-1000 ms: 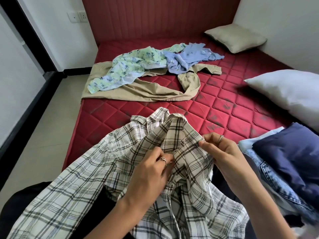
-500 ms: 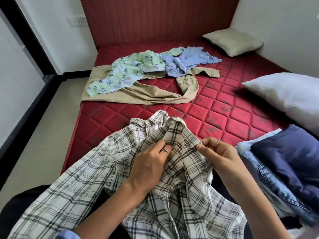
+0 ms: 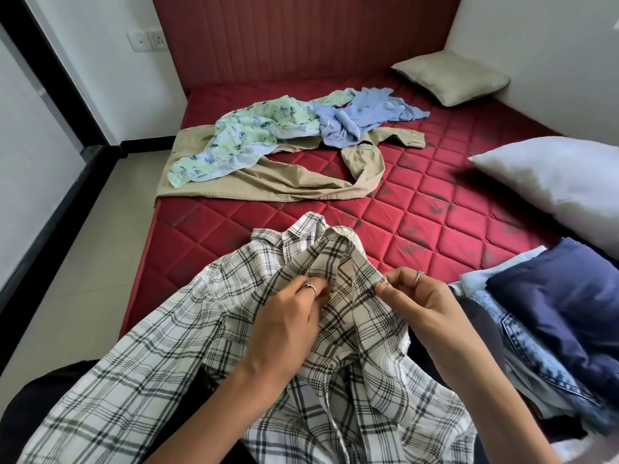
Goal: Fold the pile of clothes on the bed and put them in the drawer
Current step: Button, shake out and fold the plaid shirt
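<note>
A white shirt with a black check (image 3: 187, 336) lies bunched over my lap at the near edge of the red quilted bed (image 3: 418, 209). My left hand (image 3: 288, 326) grips a fold of the shirt near its collar. My right hand (image 3: 418, 303) pinches the shirt's edge just to the right. Further up the bed lie loose clothes: a green floral garment (image 3: 241, 135), a light blue garment (image 3: 361, 118) and beige trousers (image 3: 284, 182) under them. A stack of folded clothes (image 3: 562, 316), navy on top with denim below, sits at my right. No drawer is in view.
A white pillow (image 3: 562, 182) lies at the bed's right side and a beige pillow (image 3: 449, 77) in the far corner. A red padded headboard (image 3: 301, 38) backs the bed. Tiled floor (image 3: 83, 246) runs along the left, beside a white wall with sockets.
Both hands have shifted slightly up the shirt's front near the collar, still holding the fabric. The view has tilted a little. The other clothes have not moved.
</note>
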`<state>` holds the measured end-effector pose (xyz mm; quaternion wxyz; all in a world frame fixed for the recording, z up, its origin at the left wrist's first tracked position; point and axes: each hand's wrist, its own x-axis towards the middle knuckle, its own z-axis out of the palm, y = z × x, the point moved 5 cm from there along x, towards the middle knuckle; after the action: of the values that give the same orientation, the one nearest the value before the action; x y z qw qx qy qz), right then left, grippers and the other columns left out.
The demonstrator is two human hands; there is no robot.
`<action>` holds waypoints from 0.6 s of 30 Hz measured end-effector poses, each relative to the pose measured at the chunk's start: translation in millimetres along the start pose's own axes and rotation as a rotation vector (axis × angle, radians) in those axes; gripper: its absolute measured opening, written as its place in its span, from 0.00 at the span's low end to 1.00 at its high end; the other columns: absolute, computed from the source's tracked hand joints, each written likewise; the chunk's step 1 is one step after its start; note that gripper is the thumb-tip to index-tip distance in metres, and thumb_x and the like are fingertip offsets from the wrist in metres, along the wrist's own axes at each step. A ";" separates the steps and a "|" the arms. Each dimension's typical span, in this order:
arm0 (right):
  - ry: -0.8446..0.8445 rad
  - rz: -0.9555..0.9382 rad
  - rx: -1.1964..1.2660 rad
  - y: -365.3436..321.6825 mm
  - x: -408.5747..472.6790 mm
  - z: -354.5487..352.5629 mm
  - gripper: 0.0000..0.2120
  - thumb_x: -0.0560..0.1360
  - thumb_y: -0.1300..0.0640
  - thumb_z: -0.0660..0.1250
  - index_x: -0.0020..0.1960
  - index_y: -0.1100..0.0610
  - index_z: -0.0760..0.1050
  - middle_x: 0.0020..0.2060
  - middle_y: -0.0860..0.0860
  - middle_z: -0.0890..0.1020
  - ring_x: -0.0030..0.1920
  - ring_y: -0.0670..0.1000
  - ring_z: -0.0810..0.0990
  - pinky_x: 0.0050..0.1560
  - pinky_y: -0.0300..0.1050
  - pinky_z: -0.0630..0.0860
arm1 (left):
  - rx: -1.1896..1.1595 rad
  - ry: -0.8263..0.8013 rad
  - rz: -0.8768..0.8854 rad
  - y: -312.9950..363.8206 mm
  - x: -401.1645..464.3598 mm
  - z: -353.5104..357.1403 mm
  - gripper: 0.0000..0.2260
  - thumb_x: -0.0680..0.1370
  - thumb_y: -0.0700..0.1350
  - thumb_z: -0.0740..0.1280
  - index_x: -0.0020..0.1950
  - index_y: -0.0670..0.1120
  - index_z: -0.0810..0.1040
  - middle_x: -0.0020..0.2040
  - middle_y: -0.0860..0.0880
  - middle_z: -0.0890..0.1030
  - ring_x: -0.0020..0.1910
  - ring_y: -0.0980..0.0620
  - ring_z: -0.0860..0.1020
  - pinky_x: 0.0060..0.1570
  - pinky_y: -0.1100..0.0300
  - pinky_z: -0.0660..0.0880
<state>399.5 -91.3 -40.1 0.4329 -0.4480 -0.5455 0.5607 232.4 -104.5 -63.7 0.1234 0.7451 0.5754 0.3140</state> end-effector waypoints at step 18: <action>0.071 -0.211 -0.489 -43.9 -22.7 36.3 0.09 0.72 0.64 0.72 0.39 0.51 0.76 0.29 0.42 0.77 0.29 0.37 0.76 0.30 0.25 0.67 | -0.167 0.187 0.050 46.6 -16.6 -53.3 0.11 0.73 0.35 0.71 0.55 0.43 0.81 0.47 0.53 0.80 0.42 0.62 0.79 0.46 0.79 0.72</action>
<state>369.1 -120.3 4.6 0.3867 -0.4994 -0.6927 0.3481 234.0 -143.8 -2.5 0.1229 0.7138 0.5373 0.4320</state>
